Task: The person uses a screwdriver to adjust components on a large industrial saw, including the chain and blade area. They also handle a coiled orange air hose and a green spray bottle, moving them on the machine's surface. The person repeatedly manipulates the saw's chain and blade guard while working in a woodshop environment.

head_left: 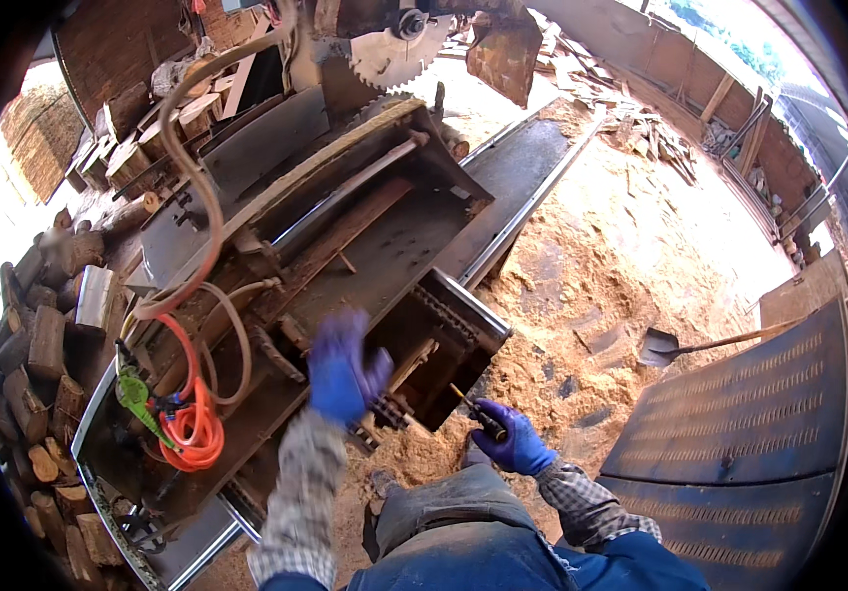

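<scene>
My left hand (pixel 342 366), in a blue glove, hovers over the lower part of a firewood saw machine (pixel 365 251). It is blurred by motion, but its thumb stands apart from the fingers and nothing shows in its grasp. A drive chain (pixel 449 320) runs along the opened housing beside it, with bits of wood and sawdust below. My right hand (pixel 518 440), gloved too, is closed around the dark handle of a screwdriver (pixel 483 419). The screwdriver's thin shaft points up and left toward the housing's edge.
Above the machine stands a large toothed saw blade (pixel 396 54). An orange coiled air hose (pixel 193 433) and a green tool (pixel 134 394) hang at left, near stacked logs (pixel 47 345). Sawdust (pixel 631 266) covers the floor; a shovel (pixel 662 347) lies by a slotted metal panel (pixel 729 404).
</scene>
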Demonstrator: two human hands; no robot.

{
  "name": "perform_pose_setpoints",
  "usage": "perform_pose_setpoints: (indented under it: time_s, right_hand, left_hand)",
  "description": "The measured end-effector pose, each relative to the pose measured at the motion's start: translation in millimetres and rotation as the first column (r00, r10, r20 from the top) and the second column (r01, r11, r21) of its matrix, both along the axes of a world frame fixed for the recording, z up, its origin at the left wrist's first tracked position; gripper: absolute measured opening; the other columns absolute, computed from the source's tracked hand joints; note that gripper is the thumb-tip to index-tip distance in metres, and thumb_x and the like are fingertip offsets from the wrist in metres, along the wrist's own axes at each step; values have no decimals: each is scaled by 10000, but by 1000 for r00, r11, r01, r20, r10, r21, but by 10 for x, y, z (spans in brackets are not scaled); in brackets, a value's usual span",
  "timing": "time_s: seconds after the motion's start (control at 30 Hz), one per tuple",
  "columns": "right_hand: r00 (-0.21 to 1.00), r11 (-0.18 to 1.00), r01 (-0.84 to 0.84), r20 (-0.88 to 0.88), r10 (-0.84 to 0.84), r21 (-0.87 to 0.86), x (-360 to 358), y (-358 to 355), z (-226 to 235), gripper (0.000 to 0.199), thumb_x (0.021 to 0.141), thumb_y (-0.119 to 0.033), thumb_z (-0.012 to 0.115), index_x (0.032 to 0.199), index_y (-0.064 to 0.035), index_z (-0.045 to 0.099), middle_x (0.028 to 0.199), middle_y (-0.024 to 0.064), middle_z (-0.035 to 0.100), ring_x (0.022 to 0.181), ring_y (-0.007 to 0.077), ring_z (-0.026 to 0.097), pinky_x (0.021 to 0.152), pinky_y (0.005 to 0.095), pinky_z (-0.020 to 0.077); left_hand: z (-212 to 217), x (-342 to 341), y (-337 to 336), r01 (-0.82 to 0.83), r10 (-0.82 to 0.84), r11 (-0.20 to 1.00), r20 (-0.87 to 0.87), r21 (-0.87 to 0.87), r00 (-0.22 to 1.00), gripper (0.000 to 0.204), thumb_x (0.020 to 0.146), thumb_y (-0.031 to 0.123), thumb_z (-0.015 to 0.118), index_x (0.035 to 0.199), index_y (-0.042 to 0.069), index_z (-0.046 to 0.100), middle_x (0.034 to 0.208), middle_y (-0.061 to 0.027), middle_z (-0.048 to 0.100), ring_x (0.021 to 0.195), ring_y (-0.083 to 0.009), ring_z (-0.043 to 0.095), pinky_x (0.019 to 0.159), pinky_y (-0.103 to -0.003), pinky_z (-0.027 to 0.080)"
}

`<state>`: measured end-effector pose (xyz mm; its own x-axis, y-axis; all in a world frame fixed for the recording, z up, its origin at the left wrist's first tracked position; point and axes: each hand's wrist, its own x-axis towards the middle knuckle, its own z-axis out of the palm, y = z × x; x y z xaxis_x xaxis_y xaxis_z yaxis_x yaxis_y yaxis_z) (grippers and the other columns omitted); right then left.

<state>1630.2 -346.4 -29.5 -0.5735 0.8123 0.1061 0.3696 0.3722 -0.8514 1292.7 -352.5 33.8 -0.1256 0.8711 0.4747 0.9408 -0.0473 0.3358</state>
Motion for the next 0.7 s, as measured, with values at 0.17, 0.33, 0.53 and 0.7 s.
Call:
perform_pose_setpoints:
  time_s: [0.17,0.33,0.53,0.7]
  right_hand:
    - [998,999,-47,47,48,-10,364,444,-109,589,877,-205,802,1395,-25,587,1253,220,675,1153,378,661,995,442,535]
    - [985,988,121,133,-108,-100,1051,732,-257,584,870,-224,806,1372,-7,603,1221,230,700,1149,376,673,1006,445,532]
    - [950,959,244,232,-207,-142,1534,955,-370,571,866,-242,802,1346,9,620,1187,231,717,1108,373,702,971,440,555]
    - [937,923,329,189,-293,-198,1443,910,-473,522,877,-225,790,1310,24,638,1158,220,736,1081,333,731,948,405,570]
  left_hand:
    - [-388,-1443,1456,-554,552,601,-202,-576,809,761,920,374,677,1563,74,400,1494,-251,544,1411,-430,501,1158,-505,436]
    - [-449,-1550,1973,-635,487,340,-448,-694,750,908,934,338,681,1672,148,187,1649,-232,357,1457,-398,472,1164,-496,445]
    - [-677,-2087,2331,-577,542,380,-332,-723,772,935,891,303,736,1656,152,221,1640,-236,363,1447,-402,479,1171,-498,441]
    - [-1108,-2589,2612,-471,425,669,-224,-575,877,780,801,200,806,1505,102,485,1540,-229,496,1413,-423,498,1183,-477,427]
